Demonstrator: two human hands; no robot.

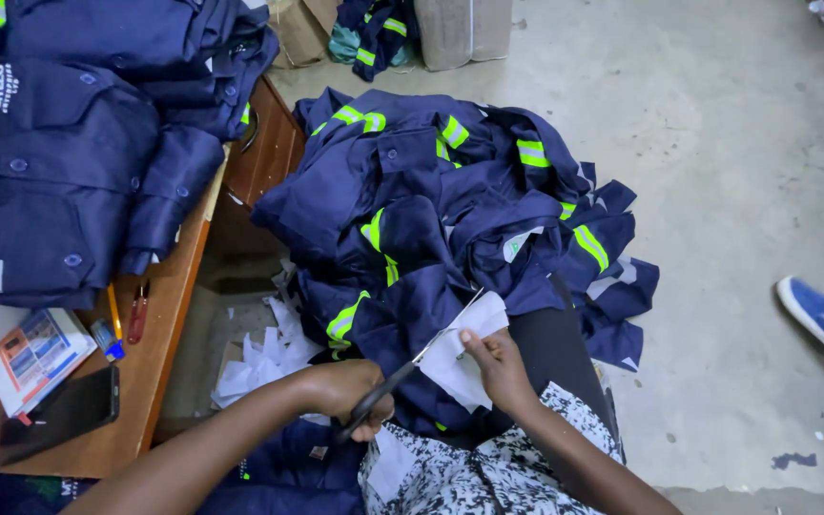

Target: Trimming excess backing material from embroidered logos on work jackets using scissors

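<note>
We see our left hand clenched round the dark handles of a pair of steel-bladed scissors, whose long axis runs up and to the right, the tips pointing toward the far corner of a white rectangular fabric patch. Our right hand pinches that patch by its right edge, fingers closed on it, so the patch lies between the two hands and nearest the right one. The blades meet the patch along its left edge. The patch rests on a navy work garment with yellow-green reflective stripes, spread over our lap beside a heap of the same on the concrete floor. White offcuts lie below the wooden table edge.
</note>
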